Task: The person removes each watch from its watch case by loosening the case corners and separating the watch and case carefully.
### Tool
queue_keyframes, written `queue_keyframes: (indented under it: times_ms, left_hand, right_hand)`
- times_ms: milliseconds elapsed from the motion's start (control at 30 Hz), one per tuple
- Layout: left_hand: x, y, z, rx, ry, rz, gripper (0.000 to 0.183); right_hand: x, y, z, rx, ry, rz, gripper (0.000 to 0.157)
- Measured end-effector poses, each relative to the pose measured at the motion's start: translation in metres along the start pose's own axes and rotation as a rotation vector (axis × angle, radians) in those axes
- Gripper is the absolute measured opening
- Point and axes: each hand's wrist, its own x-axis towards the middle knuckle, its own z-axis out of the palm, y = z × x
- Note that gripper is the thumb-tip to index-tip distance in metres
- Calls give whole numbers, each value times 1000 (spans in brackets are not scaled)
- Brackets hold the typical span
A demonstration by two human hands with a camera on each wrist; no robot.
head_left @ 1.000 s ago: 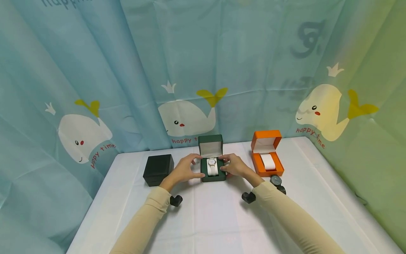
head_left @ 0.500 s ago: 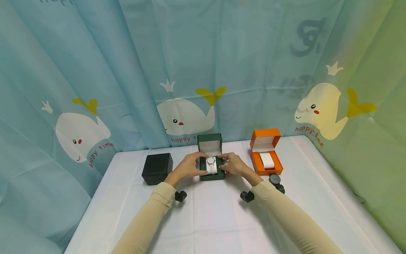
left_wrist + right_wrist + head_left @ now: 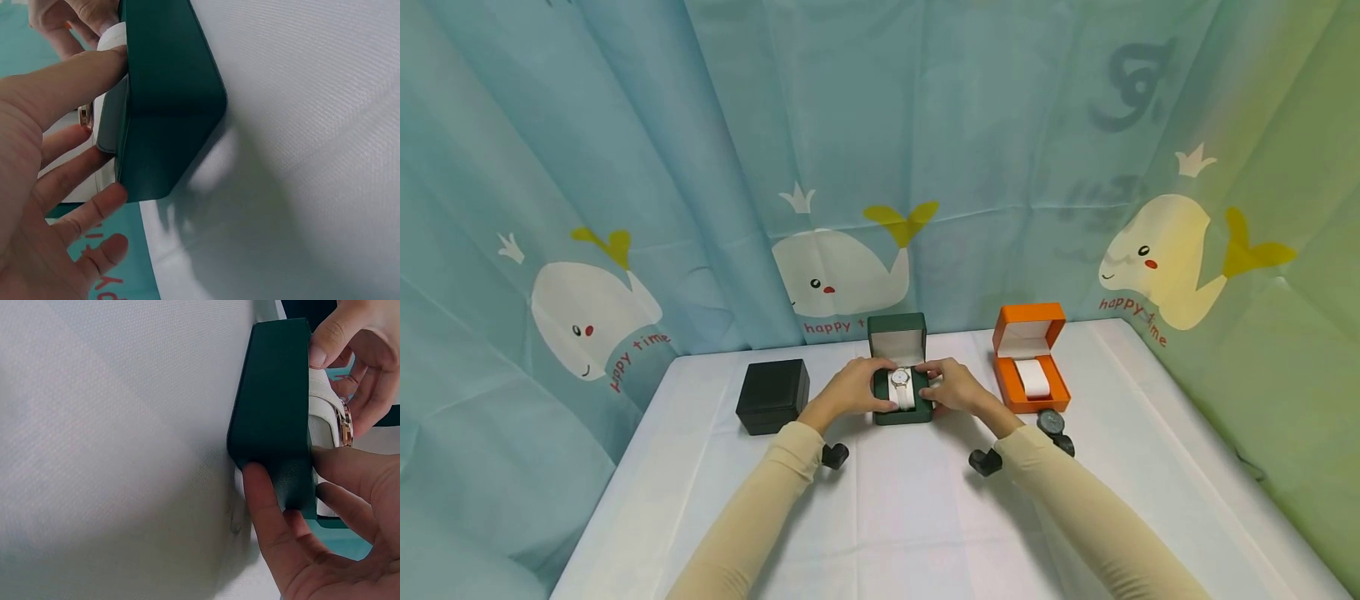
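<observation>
The green watch box (image 3: 904,419) stands on the white table with its lid up. In it sits a white cushion (image 3: 903,400) bearing a small watch (image 3: 900,377) with a white strap and, in the right wrist view, a gold-coloured case (image 3: 345,428). My left hand (image 3: 854,388) reaches over the box's left side and holds the cushion between thumb and forefinger at its two ends; the other fingers spread beside the box. My right hand (image 3: 957,387) grips the box's right side, some fingertips against the outer green wall (image 3: 272,394) and others at the inner rim.
Left of the hands is a closed black box (image 3: 773,387). An open orange box (image 3: 1060,385) with a white cushion (image 3: 1033,379) stands at the right. A dark watch (image 3: 1051,422) lies in front of it, partly behind the right sleeve. A patterned curtain (image 3: 970,250) hangs behind the table.
My left hand has moved right, from the green box's left edge to the cushion with the watch inside it. The right hand stays at the box's right side.
</observation>
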Motion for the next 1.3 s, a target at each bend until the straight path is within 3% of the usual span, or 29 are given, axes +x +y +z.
queue_keyframes:
  times_ms: [167, 400, 1067, 1300]
  left_hand:
    - [2, 4, 0, 72, -12, -43, 66]
    - [5, 8, 1, 135, 2, -53, 68]
    - [9, 6, 5, 81, 25, -58, 66]
    - [7, 4, 11, -40, 74, -59, 64]
  right_hand:
    - [0, -1, 0, 14, -2, 10, 51]
    - [1, -1, 0, 29, 2, 9, 51]
    - [2, -2, -1, 24, 1, 19, 51]
    - [2, -2, -1, -7, -1, 23, 51]
